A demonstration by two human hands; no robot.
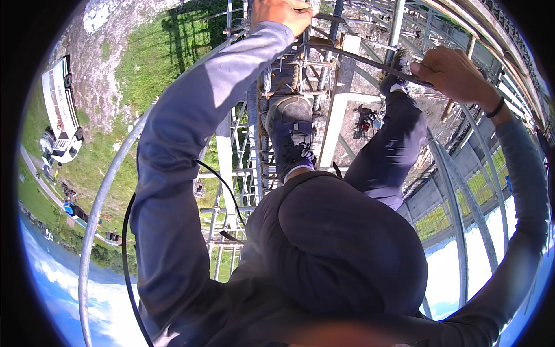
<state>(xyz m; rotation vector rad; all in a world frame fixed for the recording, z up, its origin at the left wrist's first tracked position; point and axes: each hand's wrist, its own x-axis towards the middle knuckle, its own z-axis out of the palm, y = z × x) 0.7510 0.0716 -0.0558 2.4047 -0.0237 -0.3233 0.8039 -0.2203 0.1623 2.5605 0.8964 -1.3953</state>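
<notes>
My right hand point(454, 75), with a dark band at its wrist, is closed on one end of a long, thin dark bar point(370, 62). From there the bar slants up and left toward the steel framework. At the top edge of the view, my left hand point(281, 14) has its fingers curled beside a pale upright; what they grip is partly cut off. Below it stands a cage of rusty reinforcing bars point(295, 72). One of my shoes point(293, 130) is set against that cage, and the other shoe point(398, 74) rests farther right among the steel tubes.
I am high above the ground among scaffold tubes point(465, 248). A curved grey pipe point(99, 214) passes on my left, and a black cable point(126, 254) hangs by my left sleeve. A pale beam point(334, 130) runs beside the cage. Far below left, a white truck point(59, 104) is parked.
</notes>
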